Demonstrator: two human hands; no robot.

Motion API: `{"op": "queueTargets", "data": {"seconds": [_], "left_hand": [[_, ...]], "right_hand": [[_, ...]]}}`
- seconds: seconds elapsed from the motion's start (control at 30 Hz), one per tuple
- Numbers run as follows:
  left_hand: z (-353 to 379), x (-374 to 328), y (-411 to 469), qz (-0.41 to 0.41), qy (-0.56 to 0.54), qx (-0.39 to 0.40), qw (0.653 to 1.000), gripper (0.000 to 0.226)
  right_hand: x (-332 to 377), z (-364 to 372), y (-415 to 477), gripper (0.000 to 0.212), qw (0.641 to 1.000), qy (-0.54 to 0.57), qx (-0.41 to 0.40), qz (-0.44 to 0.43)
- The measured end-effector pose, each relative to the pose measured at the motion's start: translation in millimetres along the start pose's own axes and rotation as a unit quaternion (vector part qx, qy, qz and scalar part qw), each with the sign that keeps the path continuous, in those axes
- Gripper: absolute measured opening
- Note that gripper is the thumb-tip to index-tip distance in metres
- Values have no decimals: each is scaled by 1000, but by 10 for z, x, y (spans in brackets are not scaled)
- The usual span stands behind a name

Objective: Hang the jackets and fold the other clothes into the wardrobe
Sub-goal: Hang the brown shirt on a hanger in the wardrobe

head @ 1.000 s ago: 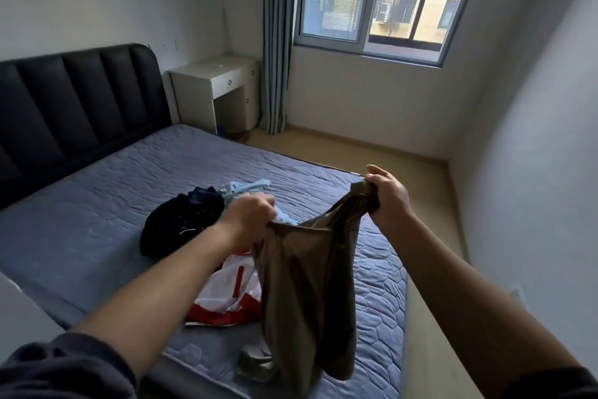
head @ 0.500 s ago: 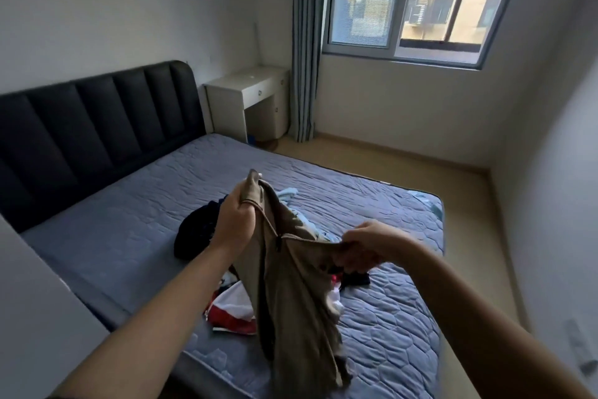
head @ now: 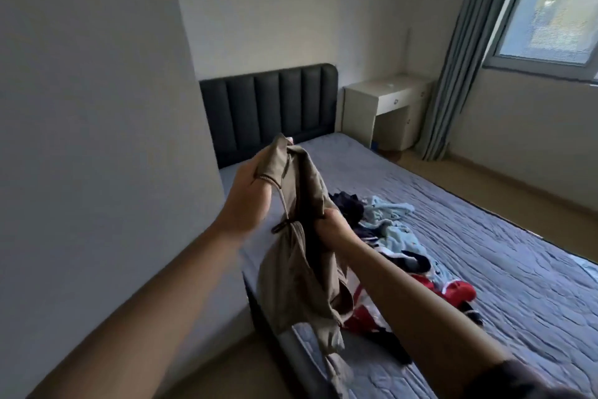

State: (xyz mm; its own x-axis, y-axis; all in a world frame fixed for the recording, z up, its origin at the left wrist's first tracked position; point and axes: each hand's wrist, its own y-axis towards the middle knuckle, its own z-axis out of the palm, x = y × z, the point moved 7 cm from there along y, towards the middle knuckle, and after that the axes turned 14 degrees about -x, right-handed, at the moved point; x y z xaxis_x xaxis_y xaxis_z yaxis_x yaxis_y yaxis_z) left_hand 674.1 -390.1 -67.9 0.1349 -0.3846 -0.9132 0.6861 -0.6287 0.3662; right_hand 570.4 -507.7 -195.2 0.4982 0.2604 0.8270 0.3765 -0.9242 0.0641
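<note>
1. I see a pale flat panel filling the left of the view; I cannot tell whether it is a wall or a cabinet side.
2. The bed carries a grey-blue quilted cover and runs from the dark padded headboard toward the camera.
3. A grey curtain hangs beside the window. A white desk stands between curtain and headboard.
4. Loose clothes lie on the bed: a light blue garment, a dark garment just behind it, and a red and white garment nearer the camera.
5. The khaki garment is held in the air above the near-left corner of the bed and hangs down in folds.
6. The left hand grasps its top edge, fingers curled round the fabric.
7. The right hand is clenched on a bunched fold lower down, close beside the left hand.
8. A drawcord hangs from the top edge, just beside the left hand.
</note>
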Motion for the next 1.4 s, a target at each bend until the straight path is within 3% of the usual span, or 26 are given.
{"op": "queueTargets", "data": {"seconds": [0.13,0.2,0.37,0.43,0.5,0.53,0.57,0.63,0.7,0.77,0.8,0.87,0.93,1.0,1.1,1.23,1.3,1.4], "left_hand": [[-1181,-477,-169,-25,7,-109,994,25],[-1776,-651,-362,-36,16,-137,990,18],[-2993,-839,-1182,-171,31,-135,975,59],[-3418,-939,-1555,-230,15,-139,963,48],[-3862,-1038,-1901,-248,60,-189,948,18],[-4127,-1112,-2057,-235,152,-227,933,6],[-4414,-1211,-2222,-210,272,-256,904,14],[-4721,-1335,-2466,-198,462,-224,835,35],[-4980,-1407,-2812,-243,553,-146,783,60],[-5259,-1551,-3094,-236,609,-158,740,51],[-5388,-1686,-3211,-219,599,-208,741,37],[-5661,-1967,-3503,-202,480,-345,781,18],[-5934,-2261,-3823,-185,358,-463,789,17],[-6154,-2572,-4132,-162,316,-536,766,27],[-6347,-3018,-4556,-114,339,-601,715,47],[-6614,-3358,-5219,-123,337,-674,646,39],[-6748,-3453,-5595,-131,291,-714,623,29],[-6966,-3554,-6215,-130,218,-778,575,23]], "right_hand": [[820,454,-331,30,987,149,51,17],[1242,617,-535,29,984,160,84,2],[2268,1118,-1319,29,965,149,197,-91],[2539,1368,-1704,25,957,113,236,-128],[2787,1590,-2095,25,949,64,257,-170],[2908,1706,-2301,25,942,51,271,-189],[3037,1842,-2525,25,933,45,290,-207],[3244,2045,-2916,25,912,27,327,-247],[3524,2319,-3448,25,874,4,379,-305],[3806,2560,-3984,24,828,1,429,-361],[3928,2655,-4226,24,806,4,451,-384],[4122,2868,-4631,21,762,5,495,-417],[4222,3095,-4958,17,718,-11,532,-449],[4260,3356,-5300,17,669,-38,558,-489],[4230,3749,-5921,26,586,-80,588,-552],[4061,4158,-6808,15,502,-93,658,-553],[4009,4357,-7183,5,490,-99,659,-562],[4049,4680,-7726,15,512,-83,625,-584]]}}
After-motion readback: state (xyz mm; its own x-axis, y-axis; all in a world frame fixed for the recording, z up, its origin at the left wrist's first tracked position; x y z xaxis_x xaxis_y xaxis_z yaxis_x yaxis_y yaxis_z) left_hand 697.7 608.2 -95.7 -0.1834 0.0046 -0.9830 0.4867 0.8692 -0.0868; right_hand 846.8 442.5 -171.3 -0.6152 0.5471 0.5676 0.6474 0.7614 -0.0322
